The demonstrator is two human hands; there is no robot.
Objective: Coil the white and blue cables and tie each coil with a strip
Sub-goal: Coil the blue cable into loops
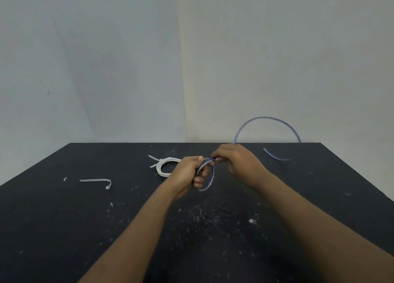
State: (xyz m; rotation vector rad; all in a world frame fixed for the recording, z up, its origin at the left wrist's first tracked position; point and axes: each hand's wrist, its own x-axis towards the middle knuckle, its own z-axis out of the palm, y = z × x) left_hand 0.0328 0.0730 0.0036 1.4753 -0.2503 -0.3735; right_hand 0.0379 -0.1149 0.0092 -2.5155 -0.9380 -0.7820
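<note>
From my remote seat I see both hands meeting over the middle of the black table (pixel 64 229), just past a scatter of white specks. The left hand (pixel 187 172) is curled tight around a small coil of the blue cable (pixel 212 175). The loops hang out of the fist on its right side, with the fingertips wrapped through them. The right hand (pixel 237 161) sits just beside it, touching the top of the same coil, with thumb and fingers pinching the cable where it leaves the loops. From that pinch the loose length springs up in a tall arc behind the right hand and drops toward the table's far edge. A further stretch lies blurred on the surface to the right, well apart from both hands. The white cable (pixel 165 167) lies coiled on the table directly behind the left hand — partly hidden by it — with a strip cinched at its far side and a tail poking out to the left. A second strip (pixel 94 180) lies flat, well off to the left, one end bent over.
</note>
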